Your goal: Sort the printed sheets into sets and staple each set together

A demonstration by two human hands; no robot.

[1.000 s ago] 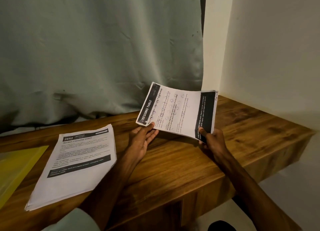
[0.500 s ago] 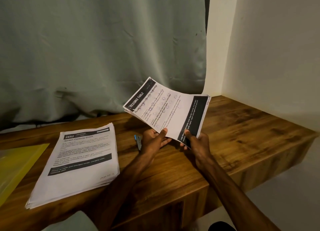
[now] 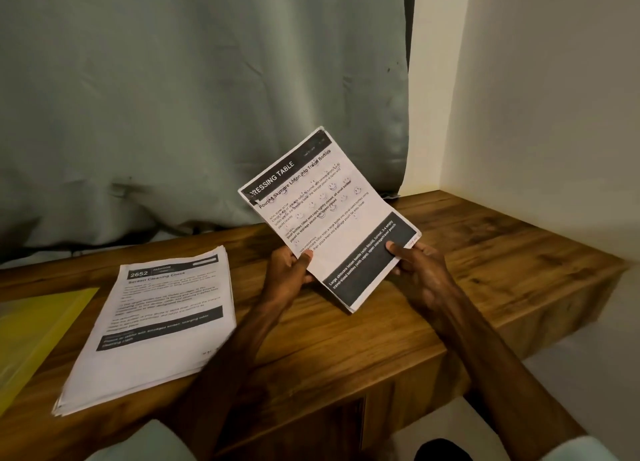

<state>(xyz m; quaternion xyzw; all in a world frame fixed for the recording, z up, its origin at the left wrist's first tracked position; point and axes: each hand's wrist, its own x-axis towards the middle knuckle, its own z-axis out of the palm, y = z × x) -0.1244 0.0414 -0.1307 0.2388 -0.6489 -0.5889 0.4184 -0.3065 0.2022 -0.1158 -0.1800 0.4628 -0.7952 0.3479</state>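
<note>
– While the desk (image 3: 485,252) bears the big stack (image 3: 156,339) at left, where is the set (image 3: 332,218)?
– Lifted over the desk, tilted. My left hand (image 3: 287,277) and right hand (image 3: 419,270) each pinch its lower edges. Likely best: square all edges before stapling.

A thin set of printed sheets (image 3: 329,218) tilts upright, right of the flat paper stack (image 3: 156,325) on the desk.

Open desk (image 3: 502,259) lies right of the paper stack (image 3: 156,329), hemmed by curtain (image 3: 190,97) behind and wall (image 3: 554,97) at right.
</note>
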